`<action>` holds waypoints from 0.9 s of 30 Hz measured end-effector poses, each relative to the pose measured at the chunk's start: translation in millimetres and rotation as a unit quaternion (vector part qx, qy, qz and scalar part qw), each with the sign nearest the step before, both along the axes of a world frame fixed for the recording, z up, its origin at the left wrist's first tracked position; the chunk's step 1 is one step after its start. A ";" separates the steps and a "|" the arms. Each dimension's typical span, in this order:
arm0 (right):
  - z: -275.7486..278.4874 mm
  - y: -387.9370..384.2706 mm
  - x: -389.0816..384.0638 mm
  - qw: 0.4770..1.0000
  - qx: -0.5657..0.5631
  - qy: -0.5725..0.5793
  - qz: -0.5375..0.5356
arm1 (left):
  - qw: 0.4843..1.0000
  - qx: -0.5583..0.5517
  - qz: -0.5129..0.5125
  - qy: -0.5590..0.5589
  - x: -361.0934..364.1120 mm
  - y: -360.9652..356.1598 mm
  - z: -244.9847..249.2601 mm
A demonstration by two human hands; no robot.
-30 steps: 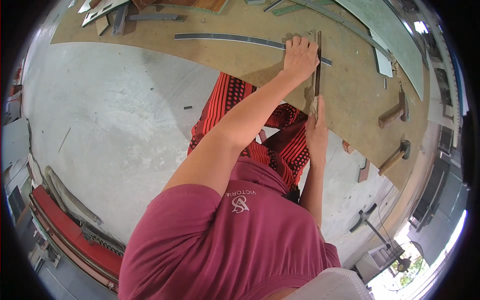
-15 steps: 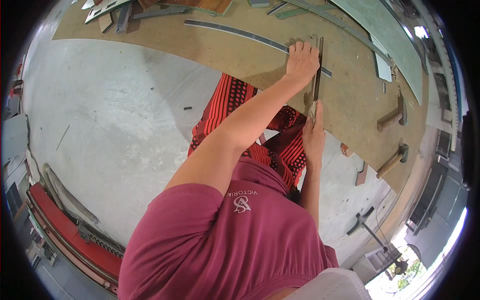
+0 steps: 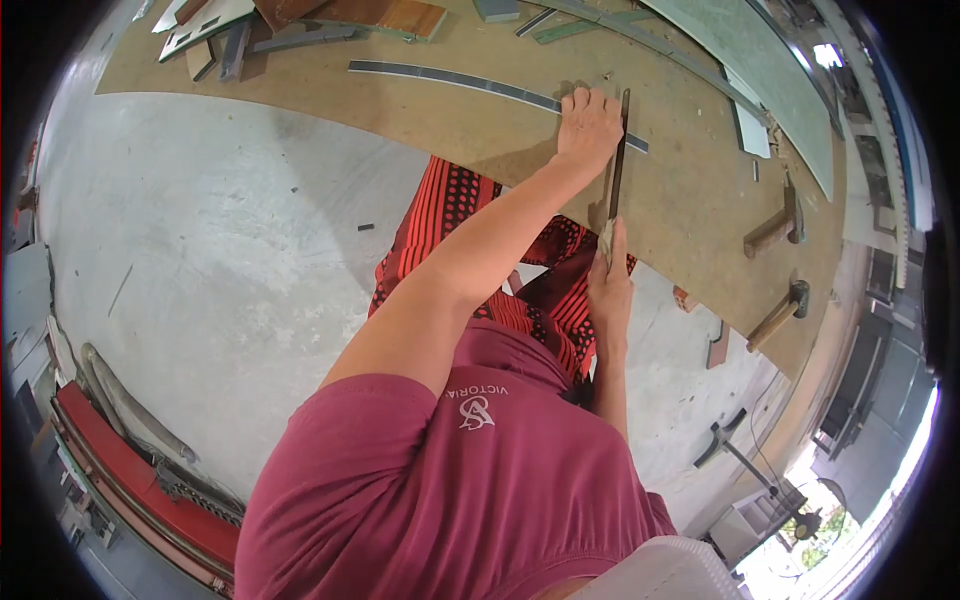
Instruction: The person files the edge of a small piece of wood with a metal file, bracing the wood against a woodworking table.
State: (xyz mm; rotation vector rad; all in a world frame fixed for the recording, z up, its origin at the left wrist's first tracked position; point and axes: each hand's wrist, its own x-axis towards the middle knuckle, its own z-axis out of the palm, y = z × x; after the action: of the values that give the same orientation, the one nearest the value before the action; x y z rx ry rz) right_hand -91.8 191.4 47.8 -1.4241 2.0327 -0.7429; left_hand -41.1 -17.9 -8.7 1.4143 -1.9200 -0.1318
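Note:
A long, narrow dark strip with pale edges (image 3: 450,78) lies across the brown board. My left hand (image 3: 590,125) is closed over it near its right end, pressing it down. Just right of those fingers, a thin hacksaw blade (image 3: 619,165) crosses the strip at a steep angle. My right hand (image 3: 612,280) grips the blade's near end, which looks wrapped in something pale, at the board's front edge. Part of the strip is hidden under my left hand.
Two hammers (image 3: 780,230) (image 3: 785,315) lie at the board's right side. Wood and panel offcuts (image 3: 380,15) are piled at the far left. A large pale green sheet (image 3: 750,80) and long strips lie at the back right. A floor fan (image 3: 800,522) stands lower right.
My right hand has drawn the hacksaw blade back toward my body, across the strip. My left hand keeps its hold on the strip. The whole view has shifted slightly.

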 end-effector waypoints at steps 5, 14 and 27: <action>14.9 -11.0 1.2 0.998 0.057 -0.016 -0.018 | 1.000 -0.008 -0.009 -0.005 0.8 -0.6 -3.0; -7.2 3.5 5.6 1.000 -0.017 0.022 0.001 | 1.000 0.005 -0.011 -0.002 1.5 -1.0 -1.7; 0.1 -3.4 9.5 0.999 0.004 0.034 0.004 | 1.000 0.016 -0.010 -0.014 1.1 1.5 -0.4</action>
State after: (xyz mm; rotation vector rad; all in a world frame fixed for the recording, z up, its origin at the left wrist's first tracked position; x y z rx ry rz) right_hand -82.4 188.0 47.9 -1.4709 2.0766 -0.6915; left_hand -40.0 -16.4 -9.1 1.4258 -1.9628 -0.1547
